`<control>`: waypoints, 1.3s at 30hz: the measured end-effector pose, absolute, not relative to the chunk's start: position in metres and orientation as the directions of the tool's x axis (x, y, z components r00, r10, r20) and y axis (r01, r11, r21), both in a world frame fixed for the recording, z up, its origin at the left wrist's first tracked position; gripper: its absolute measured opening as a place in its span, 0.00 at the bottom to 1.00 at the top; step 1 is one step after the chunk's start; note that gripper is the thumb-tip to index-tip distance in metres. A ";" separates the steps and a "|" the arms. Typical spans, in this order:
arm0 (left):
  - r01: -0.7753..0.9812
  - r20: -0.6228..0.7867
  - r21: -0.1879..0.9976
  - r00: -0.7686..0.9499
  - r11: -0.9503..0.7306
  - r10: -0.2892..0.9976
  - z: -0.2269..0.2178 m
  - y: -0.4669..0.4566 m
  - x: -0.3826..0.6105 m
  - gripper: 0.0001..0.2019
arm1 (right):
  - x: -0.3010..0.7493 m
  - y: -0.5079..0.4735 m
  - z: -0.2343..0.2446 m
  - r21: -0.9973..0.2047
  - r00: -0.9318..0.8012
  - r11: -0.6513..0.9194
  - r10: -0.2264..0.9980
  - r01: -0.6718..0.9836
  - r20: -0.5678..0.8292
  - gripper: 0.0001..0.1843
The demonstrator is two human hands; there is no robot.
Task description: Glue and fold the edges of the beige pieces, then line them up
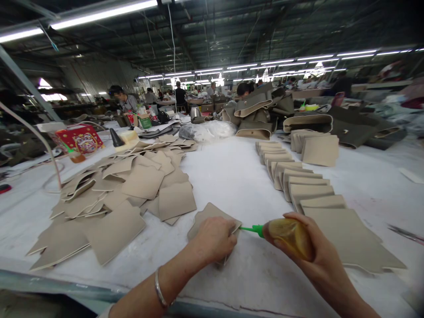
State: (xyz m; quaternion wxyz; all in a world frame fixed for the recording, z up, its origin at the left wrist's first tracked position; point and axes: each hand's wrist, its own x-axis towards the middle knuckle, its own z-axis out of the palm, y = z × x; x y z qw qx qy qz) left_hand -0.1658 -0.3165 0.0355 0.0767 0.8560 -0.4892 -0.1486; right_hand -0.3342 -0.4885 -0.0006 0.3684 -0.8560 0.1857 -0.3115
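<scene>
My left hand is closed on a beige leather-like piece near the table's front edge, its fingers curled over the right side. In my right hand lies a squeeze bottle of amber glue, tipped sideways. Its green nozzle points left, and the tip meets the edge of the piece beside my left fingers. Part of the piece is hidden under my left hand.
A loose heap of beige pieces spreads to the left. On the right runs an overlapping row of folded pieces. Scissors-like metal tips lie at the far right. Dark bags, a plastic bag and a red box stand farther back.
</scene>
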 end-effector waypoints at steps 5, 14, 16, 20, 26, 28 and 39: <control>-0.831 -0.156 0.254 0.470 -0.495 -0.869 0.032 -0.315 -0.164 0.16 | -0.334 -0.493 -0.002 -0.797 0.730 -0.598 -0.583 -0.089 0.356 0.26; -0.829 -0.161 0.276 0.459 -0.486 -0.874 0.028 -0.313 -0.165 0.17 | -0.339 -0.480 -0.007 -0.885 0.759 -0.458 -0.604 -0.083 0.241 0.26; -0.831 -0.159 0.279 0.454 -0.481 -0.877 0.028 -0.312 -0.165 0.18 | -0.339 -0.481 -0.007 -0.875 0.747 -0.477 -0.611 -0.084 0.261 0.27; -0.831 -0.160 0.282 0.451 -0.479 -0.878 0.027 -0.311 -0.165 0.18 | -0.340 -0.475 -0.004 -0.886 0.744 -0.453 -0.625 -0.097 0.238 0.27; -0.824 -0.139 0.321 0.447 -0.467 -0.884 0.023 -0.310 -0.163 0.20 | -0.344 -0.462 -0.001 -0.905 0.714 -0.412 -0.664 -0.104 0.220 0.26; -0.820 -0.139 0.331 0.448 -0.468 -0.883 0.022 -0.309 -0.163 0.21 | -0.346 -0.464 -0.004 -0.897 0.728 -0.428 -0.649 -0.110 0.221 0.27; -0.805 -0.147 0.359 0.450 -0.472 -0.881 0.022 -0.309 -0.161 0.23 | -0.352 -0.453 -0.006 -0.958 0.760 -0.273 -0.641 -0.092 0.110 0.27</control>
